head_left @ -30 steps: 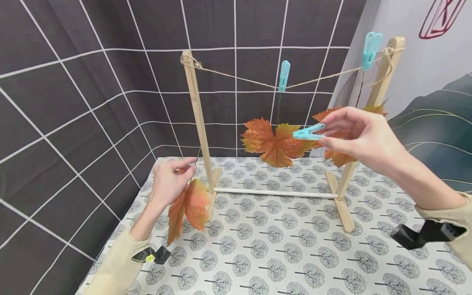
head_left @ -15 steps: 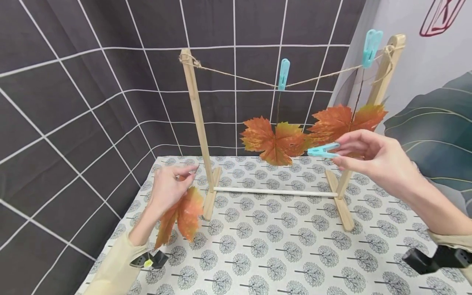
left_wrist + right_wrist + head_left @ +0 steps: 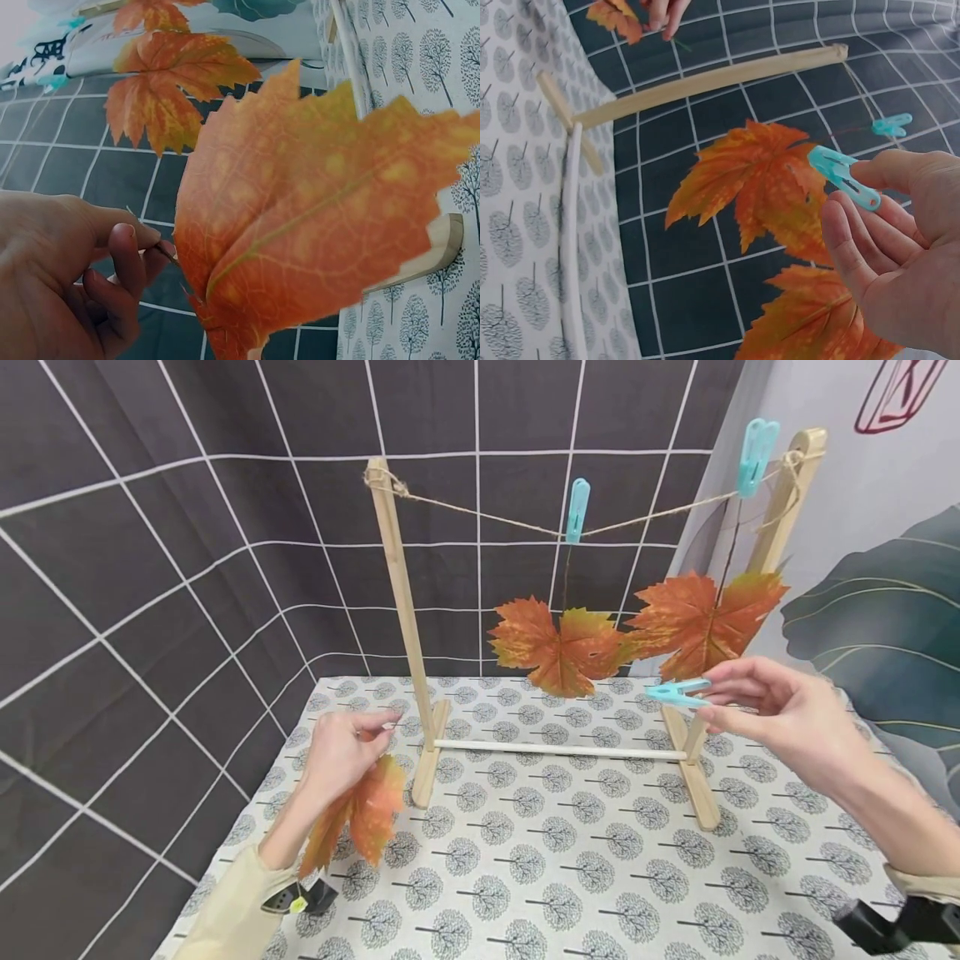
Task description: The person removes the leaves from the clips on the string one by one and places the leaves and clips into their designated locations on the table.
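My left hand (image 3: 347,752) pinches the stem of an orange artificial leaf (image 3: 300,202), which hangs below the fingers beside the rack's left post. Between the thumb and fingers of my right hand (image 3: 787,718) is a light blue clothespin (image 3: 677,692), its tip pointing left. A twine line (image 3: 480,516) sags between two wooden posts. From it hang a middle leaf (image 3: 558,647) and a right leaf (image 3: 708,618), each by its stem from a blue clothespin: one at mid-line (image 3: 577,512), the other clothespin (image 3: 756,458) near the right post.
The wooden rack has a left post (image 3: 401,602), a right post (image 3: 787,510) and a white crossbar (image 3: 555,750) low between its feet. It stands on a tree-print tablecloth (image 3: 525,860). Behind hangs a dark grid-patterned curtain (image 3: 322,527).
My right hand has moved down and to the right with the clothespin, away from the hanging leaves. My left hand has lowered slightly, its leaf shifting down and left.
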Demonstrator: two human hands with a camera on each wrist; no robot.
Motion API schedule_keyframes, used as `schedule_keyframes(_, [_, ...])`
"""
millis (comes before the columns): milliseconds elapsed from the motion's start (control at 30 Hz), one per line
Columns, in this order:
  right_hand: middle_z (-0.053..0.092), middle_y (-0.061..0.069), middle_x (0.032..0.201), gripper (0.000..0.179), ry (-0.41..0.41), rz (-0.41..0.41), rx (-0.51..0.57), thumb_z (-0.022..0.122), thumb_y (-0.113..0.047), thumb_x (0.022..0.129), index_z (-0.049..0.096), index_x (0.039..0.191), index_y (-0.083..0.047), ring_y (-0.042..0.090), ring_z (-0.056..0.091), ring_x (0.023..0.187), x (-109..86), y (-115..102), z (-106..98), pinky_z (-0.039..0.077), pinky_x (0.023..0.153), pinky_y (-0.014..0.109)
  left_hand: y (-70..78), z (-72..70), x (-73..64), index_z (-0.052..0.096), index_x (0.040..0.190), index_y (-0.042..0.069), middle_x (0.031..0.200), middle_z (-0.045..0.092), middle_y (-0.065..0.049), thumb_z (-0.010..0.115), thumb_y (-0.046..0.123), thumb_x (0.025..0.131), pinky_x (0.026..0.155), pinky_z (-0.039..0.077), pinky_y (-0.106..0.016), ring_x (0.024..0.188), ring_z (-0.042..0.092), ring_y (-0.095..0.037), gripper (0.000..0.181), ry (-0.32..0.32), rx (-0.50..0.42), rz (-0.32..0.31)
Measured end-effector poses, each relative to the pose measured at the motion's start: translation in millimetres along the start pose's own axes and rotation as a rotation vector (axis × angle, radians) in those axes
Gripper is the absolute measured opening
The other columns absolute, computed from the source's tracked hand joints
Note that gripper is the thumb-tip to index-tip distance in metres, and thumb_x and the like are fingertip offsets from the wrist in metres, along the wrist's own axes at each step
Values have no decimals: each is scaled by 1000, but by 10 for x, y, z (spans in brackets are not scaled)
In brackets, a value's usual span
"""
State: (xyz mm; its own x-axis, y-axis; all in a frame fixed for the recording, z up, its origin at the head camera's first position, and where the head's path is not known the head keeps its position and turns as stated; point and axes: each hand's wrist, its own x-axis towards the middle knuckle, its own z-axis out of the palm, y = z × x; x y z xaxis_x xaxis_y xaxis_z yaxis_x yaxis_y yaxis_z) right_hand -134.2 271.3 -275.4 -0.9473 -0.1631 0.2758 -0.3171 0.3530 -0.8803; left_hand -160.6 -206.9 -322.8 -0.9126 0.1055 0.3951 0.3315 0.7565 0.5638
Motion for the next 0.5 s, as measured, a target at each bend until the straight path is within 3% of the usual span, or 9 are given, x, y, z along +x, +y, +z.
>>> schedule_keyframes(133, [74,-4,99,34,-4,10,54,70,8,89,64,115,-12,7,70,86,-58,101,3,55,74,18,-26,20,-22,79,104,6,89,75,-14,74,3,84,37,39,-26,52,60,-11,21,-16,5,2])
schedule_keyframes(233, [74,-1,100,36,-25,-4,154,68,13,88,64,115,-10,10,71,84,-98,179,18,56,75,19,-43,30,-40,79,104,7,95,74,-17,75,4,84,37,40,-26,56,62,-12,21,-30,15,1])
schedule_keyframes(500, [73,2,102,38,-38,7,323,64,18,87,65,115,-8,12,71,85,-195,354,43,58,73,25,-82,54,-84,79,103,7,93,75,-15,75,2,82,37,38,-25,52,56,-10,22,-55,17,-21])
